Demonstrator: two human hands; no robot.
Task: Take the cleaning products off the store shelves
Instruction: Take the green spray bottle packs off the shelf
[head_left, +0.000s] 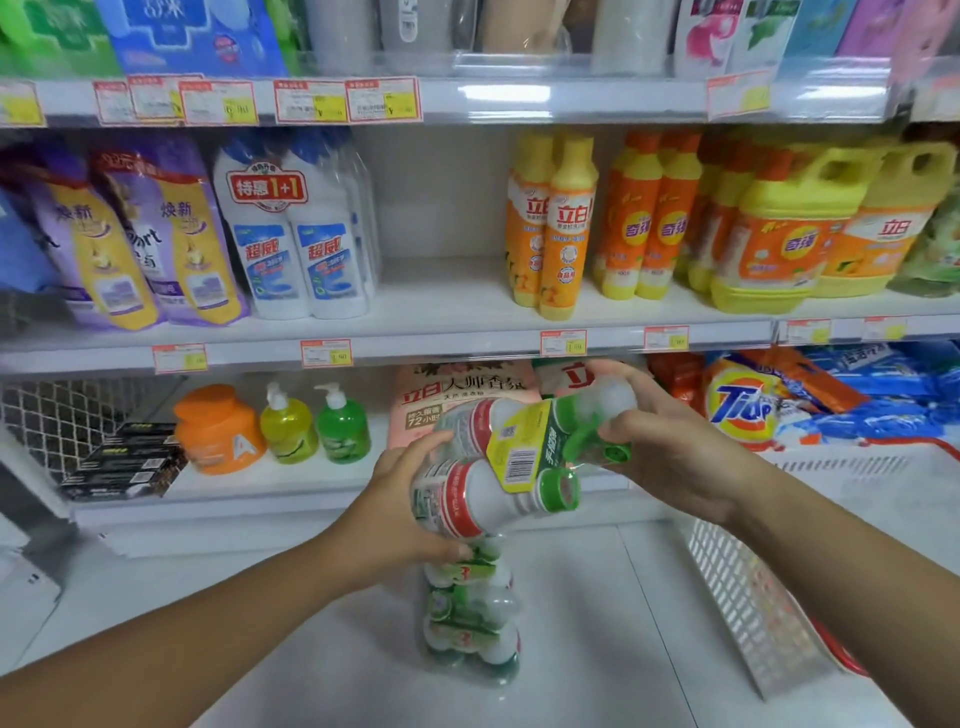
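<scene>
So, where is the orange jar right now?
In the head view, the orange jar stands on the lowest shelf at left, between black boxes and a yellow pump bottle.

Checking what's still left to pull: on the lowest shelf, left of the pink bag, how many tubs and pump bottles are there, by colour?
Orange tub: 1
Yellow pump bottle: 1
Green pump bottle: 1
Total: 3

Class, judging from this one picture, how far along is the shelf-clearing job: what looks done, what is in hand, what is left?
Looks done: a stack of packs lies below the hands. In hand: the left hand and right hand grip a twin pack of green-capped bottles. Left: most of it; dish soap bottles, white cleaner bottles and pump bottles stand shelved.
</scene>
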